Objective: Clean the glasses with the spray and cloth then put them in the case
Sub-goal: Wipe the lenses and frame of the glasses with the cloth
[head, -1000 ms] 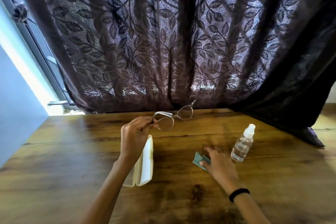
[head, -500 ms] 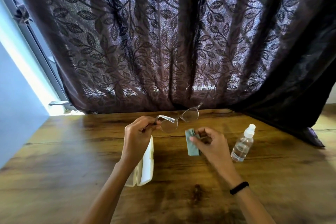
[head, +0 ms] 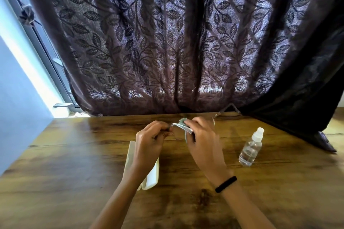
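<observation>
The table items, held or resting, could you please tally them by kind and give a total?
Glasses, held in both hands: 1
Cleaning cloth, in the right hand: 1
Spray bottle, standing: 1
Case, white, partly hidden under the left hand: 1
Total: 4

The counter [head: 74, 182] is warm brown wood with darker grain streaks and a dark knot near its front edge. Behind the counter hangs a curtain [head: 167, 42] of dusky purple-brown, patterned all over with dark leaves on trailing vines; its right side darkens to near black. Left of the counter the wall [head: 16, 117] is pale blue. On the counter the case [head: 151, 178] is cream-white, the spray bottle [head: 251, 148] clear with a white cap. The cloth [head: 181, 122] is pale teal, and the wristband [head: 225, 184] black.
</observation>
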`<state>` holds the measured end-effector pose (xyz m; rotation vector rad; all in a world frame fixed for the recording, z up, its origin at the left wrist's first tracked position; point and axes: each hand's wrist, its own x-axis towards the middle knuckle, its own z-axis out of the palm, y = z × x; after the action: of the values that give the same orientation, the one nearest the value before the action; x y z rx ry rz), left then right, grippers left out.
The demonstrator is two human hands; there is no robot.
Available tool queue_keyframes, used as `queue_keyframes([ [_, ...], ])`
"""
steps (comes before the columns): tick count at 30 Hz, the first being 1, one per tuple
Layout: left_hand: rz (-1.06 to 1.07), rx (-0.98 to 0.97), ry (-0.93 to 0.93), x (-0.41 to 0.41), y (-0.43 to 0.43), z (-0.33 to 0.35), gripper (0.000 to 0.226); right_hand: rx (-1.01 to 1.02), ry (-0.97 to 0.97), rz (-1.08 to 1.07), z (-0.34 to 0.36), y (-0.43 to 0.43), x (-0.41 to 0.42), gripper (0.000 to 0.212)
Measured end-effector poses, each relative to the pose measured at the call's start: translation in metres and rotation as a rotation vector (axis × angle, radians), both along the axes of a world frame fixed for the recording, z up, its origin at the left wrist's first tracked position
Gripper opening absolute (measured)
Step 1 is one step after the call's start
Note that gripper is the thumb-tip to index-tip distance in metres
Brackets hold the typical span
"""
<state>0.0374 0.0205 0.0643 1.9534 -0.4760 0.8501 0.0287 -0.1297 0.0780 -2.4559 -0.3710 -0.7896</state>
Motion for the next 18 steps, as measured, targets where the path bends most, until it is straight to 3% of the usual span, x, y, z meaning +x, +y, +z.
queue_keyframes([
  [13, 0.054, -0.068, -0.032, 0.003, -0.004, 0.000, 0.022, -0.102, 0.039, 0.172, -0.001, 0.008, -0.007, 0.036],
  [18, 0.096, -0.071, -0.028, 0.004, 0.000, 0.003, 0.024, -0.187, -0.060, 0.158, 0.000, -0.002, -0.010, 0.034],
])
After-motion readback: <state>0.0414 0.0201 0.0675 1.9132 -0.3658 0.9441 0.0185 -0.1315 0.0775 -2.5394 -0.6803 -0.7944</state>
